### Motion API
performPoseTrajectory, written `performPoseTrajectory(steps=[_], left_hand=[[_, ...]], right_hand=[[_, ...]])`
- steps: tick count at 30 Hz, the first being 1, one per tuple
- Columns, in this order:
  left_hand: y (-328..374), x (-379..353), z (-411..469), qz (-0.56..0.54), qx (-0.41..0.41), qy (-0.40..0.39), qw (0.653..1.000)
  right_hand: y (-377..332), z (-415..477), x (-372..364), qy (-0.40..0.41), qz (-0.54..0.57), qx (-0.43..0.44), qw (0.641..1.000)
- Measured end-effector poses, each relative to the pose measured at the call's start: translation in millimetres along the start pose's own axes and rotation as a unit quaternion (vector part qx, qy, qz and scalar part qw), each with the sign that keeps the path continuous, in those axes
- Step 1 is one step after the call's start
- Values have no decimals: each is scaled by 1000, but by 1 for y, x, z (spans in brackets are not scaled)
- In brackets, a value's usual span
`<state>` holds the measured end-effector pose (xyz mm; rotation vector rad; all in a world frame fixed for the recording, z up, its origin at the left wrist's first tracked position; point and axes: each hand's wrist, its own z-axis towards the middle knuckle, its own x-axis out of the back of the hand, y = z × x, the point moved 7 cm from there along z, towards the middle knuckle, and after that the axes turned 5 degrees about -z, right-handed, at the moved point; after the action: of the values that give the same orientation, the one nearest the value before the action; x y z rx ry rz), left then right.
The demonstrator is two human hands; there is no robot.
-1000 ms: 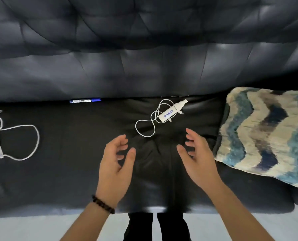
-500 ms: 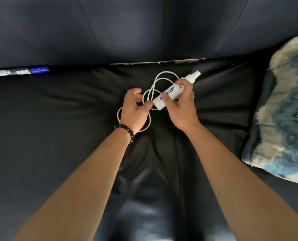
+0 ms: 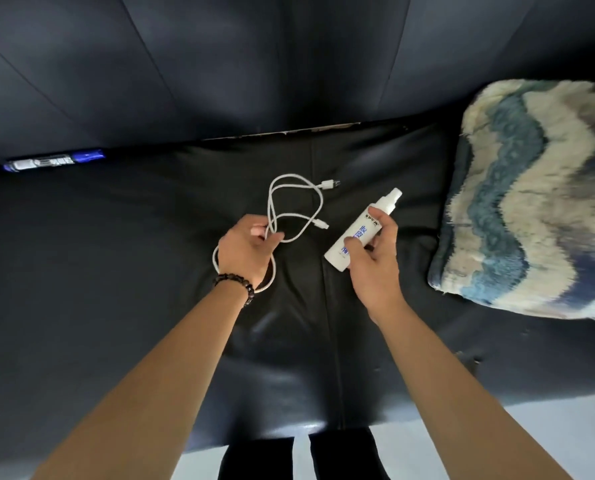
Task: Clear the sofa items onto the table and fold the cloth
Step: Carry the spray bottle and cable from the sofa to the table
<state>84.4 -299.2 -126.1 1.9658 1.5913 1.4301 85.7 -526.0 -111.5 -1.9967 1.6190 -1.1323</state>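
The left hand pinches the cable near the middle of the frame. Loops of cable stick out above and below the hand. The right hand is curled round the bottle, just right of the cable.

The cable looks light and floppy. It can swing and snag, so it is best to bunch the loops in the fist. The bottle looks light, hard and smooth. It could slip, so a wrap round its fat part is safer than holding the thin cap.

A pen lies at the back of the sofa, upper left. A pillow sits at the right. The cloth and table are not in view.
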Motion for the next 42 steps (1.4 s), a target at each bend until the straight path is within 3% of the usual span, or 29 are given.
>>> performPoseTrajectory(steps=[8,16,20,25,30,35,38,42], left_hand=[[-3,53,-99,55,89,1,994],[77,132,-200,-90,93,86,988],[196,215,-292,-207,-7,117,971],[316,314,-398,-248,-167,138,944],[380,382,-469,-304,-283,138,899],[380,409,-509,-289,-345,84,889],[355,414,-520,-282,-339,21,897],[319,402,-521,-249,-326,-84,908]], right_hand=[[10,-83,39,-66,-47,-48,996],[-58,-187,91,-84,-74,24,993],[-156,-284,164,-48,-27,93,994],[-255,-400,248,17,48,188,981],[-311,-491,294,62,67,278,956],[-289,-571,317,156,87,273,945],[-241,-618,306,208,128,211,947],[-158,-681,271,309,215,105,920]])
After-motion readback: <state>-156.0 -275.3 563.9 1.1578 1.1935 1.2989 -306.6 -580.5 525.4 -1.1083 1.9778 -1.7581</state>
